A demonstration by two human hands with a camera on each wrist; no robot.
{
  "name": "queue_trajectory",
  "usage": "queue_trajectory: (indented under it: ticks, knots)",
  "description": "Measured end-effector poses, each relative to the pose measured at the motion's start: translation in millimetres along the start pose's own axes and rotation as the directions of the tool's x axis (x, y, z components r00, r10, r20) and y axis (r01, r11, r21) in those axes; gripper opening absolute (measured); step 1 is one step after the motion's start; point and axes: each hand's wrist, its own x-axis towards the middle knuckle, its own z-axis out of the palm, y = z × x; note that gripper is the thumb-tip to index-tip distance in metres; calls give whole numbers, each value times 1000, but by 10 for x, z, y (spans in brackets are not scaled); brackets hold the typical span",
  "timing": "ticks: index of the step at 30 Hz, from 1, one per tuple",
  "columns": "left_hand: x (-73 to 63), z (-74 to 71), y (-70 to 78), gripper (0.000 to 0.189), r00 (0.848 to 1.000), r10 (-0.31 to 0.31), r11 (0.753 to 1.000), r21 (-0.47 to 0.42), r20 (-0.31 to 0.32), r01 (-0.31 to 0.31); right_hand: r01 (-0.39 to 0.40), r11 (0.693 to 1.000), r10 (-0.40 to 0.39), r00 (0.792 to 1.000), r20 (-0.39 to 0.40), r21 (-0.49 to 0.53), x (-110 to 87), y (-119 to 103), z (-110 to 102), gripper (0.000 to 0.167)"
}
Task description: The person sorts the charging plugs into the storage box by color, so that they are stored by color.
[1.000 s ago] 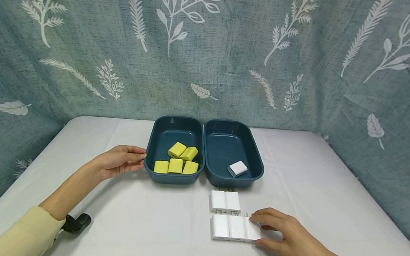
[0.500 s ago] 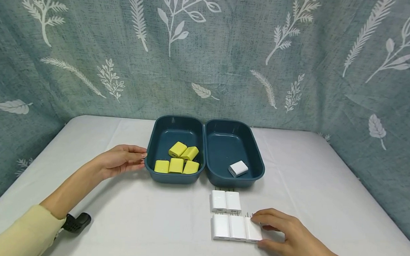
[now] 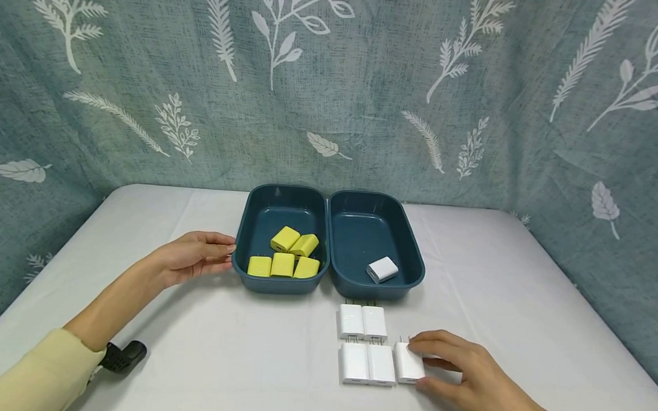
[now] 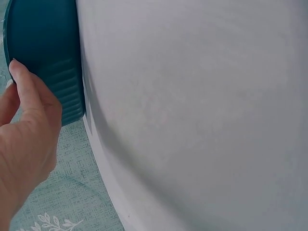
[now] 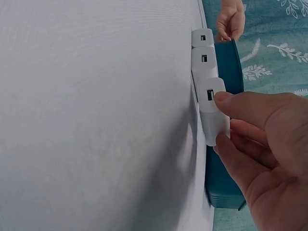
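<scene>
One white charger [image 3: 409, 364] in the right hand [image 3: 467, 372], left hand [image 3: 194, 259] well apart.

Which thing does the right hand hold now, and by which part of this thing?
A white charger. The right hand holds it by its two ends: thumb at the port end, fingers near the prongs.

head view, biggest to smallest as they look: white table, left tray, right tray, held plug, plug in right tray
1. White table
2. Left tray and right tray: look alike, unranked
3. Held plug and tray plug: unsure, since the held one is nearer the camera
</scene>
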Motion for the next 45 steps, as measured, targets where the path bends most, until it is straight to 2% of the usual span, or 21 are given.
queue_trajectory:
  ticks: [5,12,20,30,36,45]
  knots:
    - [0,4,4,44,1000,0,1000,-3,5,0,7,999,-6,1000,-24,31,11,-17,-33,40]
    - [3,25,28,43,1000,4,1000,11,4,-4,13,1000,-16,994,-104,-24,63,-83,-109,46]
    - [14,34,51,45,1000,12,1000,20,7,-12,-10,999,6,993,-116,-30,166,-149,-213,45]
    - [15,46,61,45,1000,5,1000,25,12,-6,75,997,-77,985,-155,-21,314,-108,-282,49]
    - [14,45,66,44,1000,6,999,35,15,-7,112,992,-122,975,-188,-64,451,-76,-349,51]
    - [-11,-7,3,42,1000,5,999,36,15,-5,82,994,-95,976,-196,-73,756,70,-441,44]
